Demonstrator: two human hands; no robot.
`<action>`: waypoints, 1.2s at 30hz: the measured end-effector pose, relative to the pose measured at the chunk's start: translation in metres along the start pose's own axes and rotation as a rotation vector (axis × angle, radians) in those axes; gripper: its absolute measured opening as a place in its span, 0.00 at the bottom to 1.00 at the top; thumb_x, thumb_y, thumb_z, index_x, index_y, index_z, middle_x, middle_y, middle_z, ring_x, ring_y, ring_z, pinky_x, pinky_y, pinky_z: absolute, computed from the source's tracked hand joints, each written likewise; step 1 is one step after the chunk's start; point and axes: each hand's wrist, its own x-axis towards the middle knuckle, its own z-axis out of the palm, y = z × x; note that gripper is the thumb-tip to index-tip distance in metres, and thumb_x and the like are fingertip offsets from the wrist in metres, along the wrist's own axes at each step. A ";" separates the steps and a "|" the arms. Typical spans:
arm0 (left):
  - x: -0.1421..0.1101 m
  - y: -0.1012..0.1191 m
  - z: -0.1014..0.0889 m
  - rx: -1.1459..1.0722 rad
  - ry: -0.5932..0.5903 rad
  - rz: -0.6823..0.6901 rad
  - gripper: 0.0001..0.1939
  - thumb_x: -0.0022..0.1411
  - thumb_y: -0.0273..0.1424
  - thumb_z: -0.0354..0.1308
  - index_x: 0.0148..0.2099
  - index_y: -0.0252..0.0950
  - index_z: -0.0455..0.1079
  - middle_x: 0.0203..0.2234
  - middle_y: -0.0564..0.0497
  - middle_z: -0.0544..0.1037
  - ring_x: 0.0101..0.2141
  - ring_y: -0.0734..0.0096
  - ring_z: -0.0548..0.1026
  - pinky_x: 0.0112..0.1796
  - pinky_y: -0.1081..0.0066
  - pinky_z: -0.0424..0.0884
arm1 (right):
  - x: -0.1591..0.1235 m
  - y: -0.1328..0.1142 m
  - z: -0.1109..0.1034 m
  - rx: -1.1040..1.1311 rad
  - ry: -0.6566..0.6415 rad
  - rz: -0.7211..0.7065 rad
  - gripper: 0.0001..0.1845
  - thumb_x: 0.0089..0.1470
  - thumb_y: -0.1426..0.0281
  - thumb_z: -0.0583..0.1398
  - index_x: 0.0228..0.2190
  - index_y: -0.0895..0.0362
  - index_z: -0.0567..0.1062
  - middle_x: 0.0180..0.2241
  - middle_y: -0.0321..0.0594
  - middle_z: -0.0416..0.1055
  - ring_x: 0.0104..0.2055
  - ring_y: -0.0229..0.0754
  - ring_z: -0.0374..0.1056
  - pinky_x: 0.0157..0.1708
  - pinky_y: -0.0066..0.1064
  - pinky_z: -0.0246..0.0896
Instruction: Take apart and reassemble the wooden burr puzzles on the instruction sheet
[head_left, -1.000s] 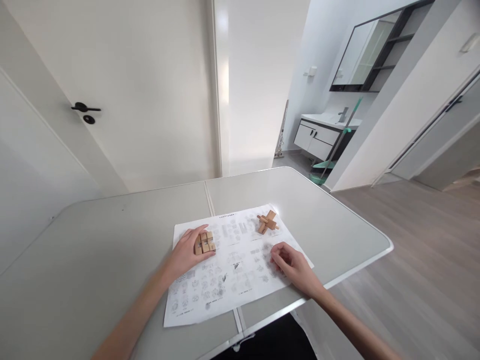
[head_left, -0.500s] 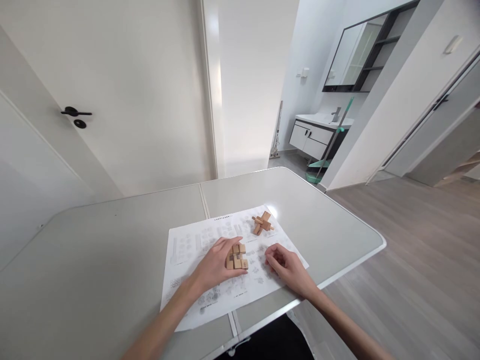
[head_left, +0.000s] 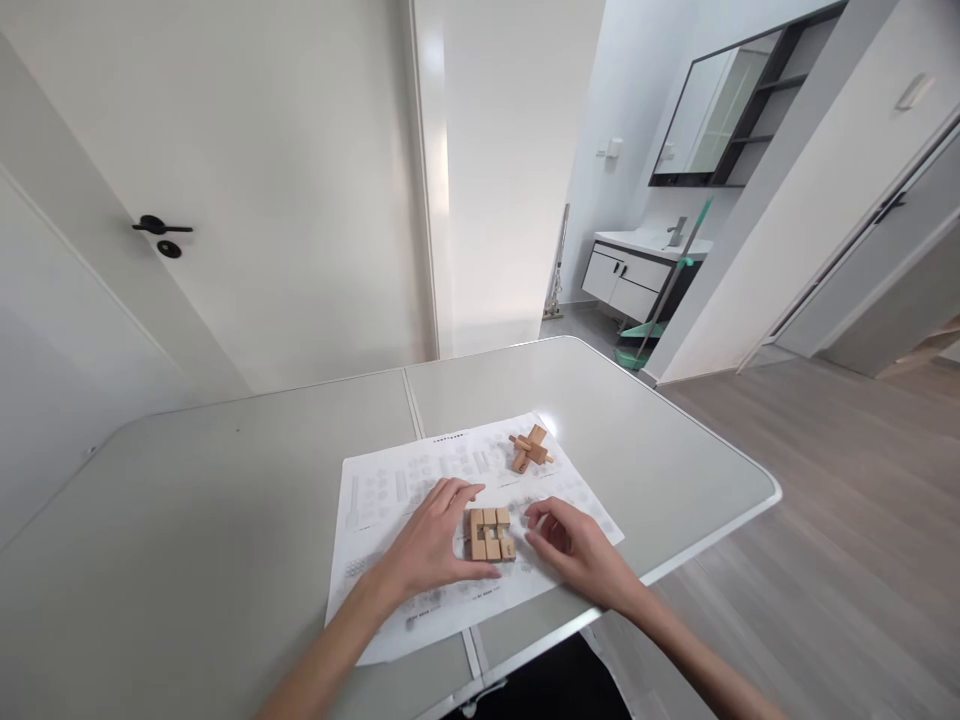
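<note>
A wooden block puzzle (head_left: 478, 535) of several small light-brown pieces lies on the printed paper sheet (head_left: 375, 560), with a gap in its middle. My left hand (head_left: 431, 535) curves around its left side, thumb below and fingers above; the hand is open and appears just clear of the wood. To the right of the puzzle, my right hand (head_left: 574, 545) rests near the table's front edge. Its fingers are loosely curled, the thumb stands apart from them, and nothing shows in its grasp. A second wooden puzzle (head_left: 531, 450), cross-shaped with interlocked bars, sits farther back on the sheet.
The grey folding table (head_left: 285, 480) has a pale metal rim and a seam across it. Beyond it stand a white door (head_left: 300, 200) and, at the right, a washbasin cabinet (head_left: 626, 275) with a green broom and dustpan (head_left: 637, 350) beside it.
The block puzzle has shifted slightly right and nearer me, and now lies flat. My left hand's fingers have loosened from it. My right hand has opened a little.
</note>
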 end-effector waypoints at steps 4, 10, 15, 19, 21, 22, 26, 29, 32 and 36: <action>-0.004 -0.004 -0.006 0.028 -0.001 -0.020 0.40 0.48 0.52 0.74 0.59 0.42 0.70 0.47 0.47 0.72 0.48 0.53 0.71 0.48 0.57 0.72 | -0.004 -0.012 0.005 -0.150 -0.088 -0.112 0.21 0.61 0.62 0.64 0.53 0.49 0.69 0.46 0.40 0.70 0.36 0.42 0.69 0.36 0.33 0.66; -0.007 -0.006 -0.010 -0.112 -0.026 -0.079 0.31 0.51 0.46 0.74 0.54 0.43 0.72 0.36 0.52 0.73 0.37 0.62 0.71 0.40 0.63 0.70 | -0.003 -0.016 0.021 -0.368 -0.056 -0.162 0.07 0.62 0.63 0.63 0.41 0.51 0.72 0.39 0.38 0.71 0.32 0.42 0.68 0.31 0.32 0.61; -0.012 -0.002 -0.019 -0.333 0.059 -0.219 0.35 0.52 0.44 0.74 0.60 0.46 0.68 0.43 0.51 0.76 0.39 0.65 0.73 0.45 0.63 0.70 | -0.005 -0.027 0.012 -0.153 0.014 -0.068 0.06 0.63 0.63 0.62 0.40 0.51 0.73 0.32 0.35 0.74 0.29 0.41 0.70 0.30 0.31 0.63; -0.013 0.006 -0.022 -0.432 0.107 -0.254 0.35 0.54 0.42 0.73 0.61 0.46 0.65 0.45 0.50 0.78 0.41 0.64 0.73 0.47 0.62 0.69 | -0.004 -0.052 0.001 0.125 0.055 -0.025 0.09 0.65 0.60 0.61 0.39 0.52 0.71 0.35 0.38 0.75 0.33 0.42 0.71 0.34 0.33 0.67; -0.013 0.008 -0.022 -0.477 0.121 -0.259 0.35 0.54 0.41 0.73 0.61 0.46 0.65 0.46 0.49 0.78 0.41 0.64 0.74 0.47 0.62 0.70 | -0.002 -0.066 0.000 0.252 0.018 -0.028 0.10 0.67 0.59 0.59 0.41 0.52 0.71 0.37 0.38 0.75 0.34 0.42 0.72 0.37 0.33 0.67; -0.013 0.009 -0.022 -0.499 0.127 -0.257 0.35 0.54 0.41 0.74 0.61 0.46 0.65 0.46 0.49 0.78 0.40 0.64 0.74 0.47 0.61 0.70 | 0.000 -0.072 0.001 0.307 0.001 -0.026 0.10 0.68 0.58 0.58 0.42 0.52 0.70 0.37 0.39 0.75 0.35 0.42 0.72 0.38 0.34 0.68; -0.013 0.009 -0.020 -0.591 0.135 -0.222 0.33 0.55 0.39 0.73 0.60 0.45 0.65 0.47 0.48 0.77 0.39 0.66 0.73 0.47 0.61 0.71 | 0.008 -0.090 0.006 0.413 -0.063 -0.017 0.13 0.69 0.57 0.57 0.47 0.52 0.72 0.35 0.38 0.73 0.35 0.41 0.71 0.38 0.34 0.67; -0.014 0.009 -0.020 -0.618 0.132 -0.206 0.33 0.56 0.37 0.73 0.60 0.45 0.65 0.47 0.48 0.76 0.40 0.66 0.73 0.47 0.62 0.70 | 0.015 -0.092 0.009 0.411 -0.072 -0.014 0.14 0.68 0.56 0.57 0.47 0.51 0.74 0.41 0.41 0.71 0.34 0.40 0.71 0.35 0.33 0.66; -0.014 0.009 -0.019 -0.611 0.119 -0.204 0.34 0.54 0.36 0.74 0.60 0.45 0.65 0.45 0.49 0.77 0.40 0.66 0.72 0.48 0.62 0.69 | 0.021 -0.086 0.011 0.419 -0.041 -0.019 0.15 0.67 0.55 0.58 0.46 0.51 0.77 0.44 0.42 0.70 0.37 0.41 0.72 0.36 0.34 0.68; -0.015 0.010 -0.016 -0.601 0.118 -0.208 0.36 0.52 0.35 0.75 0.61 0.46 0.66 0.45 0.49 0.77 0.40 0.65 0.73 0.48 0.61 0.70 | 0.026 -0.075 0.017 0.499 0.007 0.035 0.18 0.63 0.54 0.63 0.47 0.52 0.74 0.35 0.38 0.73 0.36 0.42 0.73 0.38 0.34 0.70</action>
